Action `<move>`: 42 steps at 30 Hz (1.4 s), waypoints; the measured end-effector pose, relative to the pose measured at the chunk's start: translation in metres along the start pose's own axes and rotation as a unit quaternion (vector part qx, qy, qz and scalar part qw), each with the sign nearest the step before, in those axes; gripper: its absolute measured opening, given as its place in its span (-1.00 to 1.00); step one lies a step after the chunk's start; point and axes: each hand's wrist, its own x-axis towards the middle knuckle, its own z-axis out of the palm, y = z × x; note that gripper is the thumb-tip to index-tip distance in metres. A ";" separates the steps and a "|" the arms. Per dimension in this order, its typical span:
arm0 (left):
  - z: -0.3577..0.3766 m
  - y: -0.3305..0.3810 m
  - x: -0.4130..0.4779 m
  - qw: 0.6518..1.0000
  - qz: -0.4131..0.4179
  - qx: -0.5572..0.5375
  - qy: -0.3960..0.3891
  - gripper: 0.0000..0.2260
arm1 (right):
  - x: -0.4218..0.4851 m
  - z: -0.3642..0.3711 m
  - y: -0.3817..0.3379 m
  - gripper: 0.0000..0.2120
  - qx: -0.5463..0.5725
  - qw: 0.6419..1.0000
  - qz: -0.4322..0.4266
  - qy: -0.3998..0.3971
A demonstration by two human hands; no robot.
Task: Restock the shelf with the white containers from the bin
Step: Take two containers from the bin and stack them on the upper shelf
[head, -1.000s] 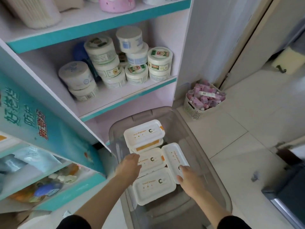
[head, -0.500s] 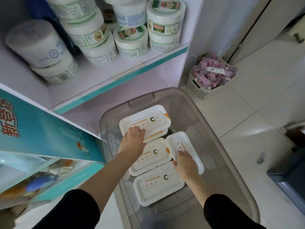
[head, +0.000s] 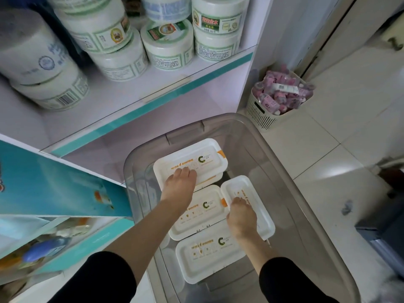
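Observation:
A clear grey bin (head: 273, 145) stands on the floor below the shelf and holds several flat white containers with orange print. My left hand (head: 179, 184) grips the near edge of the far container (head: 203, 156), which lies on top of another one. My right hand (head: 240, 215) holds the container (head: 255, 197) that leans tilted at the bin's right side. A middle container (head: 203, 206) and a near container (head: 207, 259) lie flat between my forearms.
The pale shelf board (head: 153, 92) with a teal edge carries stacked round white tubs (head: 168, 44), with bare board in front of them. A teal side panel (head: 54, 184) juts out at left. A slatted basket (head: 282, 95) of pink packets sits on the tiled floor at right.
The view has moved closer and lower toward the bin. My left hand has moved from the middle container to the far one. My right hand has settled on the tilted container.

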 end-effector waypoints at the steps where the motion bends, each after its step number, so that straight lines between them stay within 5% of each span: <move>1: -0.001 0.000 0.000 1.000 0.006 0.003 -0.004 -0.64 | -0.001 -0.001 0.001 -0.83 0.002 1.000 0.000 0.001; 19: -0.059 -0.007 -0.051 0.999 -0.003 -0.038 0.001 -0.62 | -0.067 -0.088 0.004 -0.71 0.036 0.997 -0.031 0.059; 34: -0.173 -0.008 -0.166 0.991 -0.040 -0.053 0.114 -0.67 | -0.163 -0.223 -0.015 -0.89 0.032 0.982 -0.124 0.140; 42: -0.214 -0.026 -0.241 0.978 -0.072 -0.056 0.188 -0.70 | -0.225 -0.270 -0.040 -0.81 -0.014 0.964 -0.207 0.164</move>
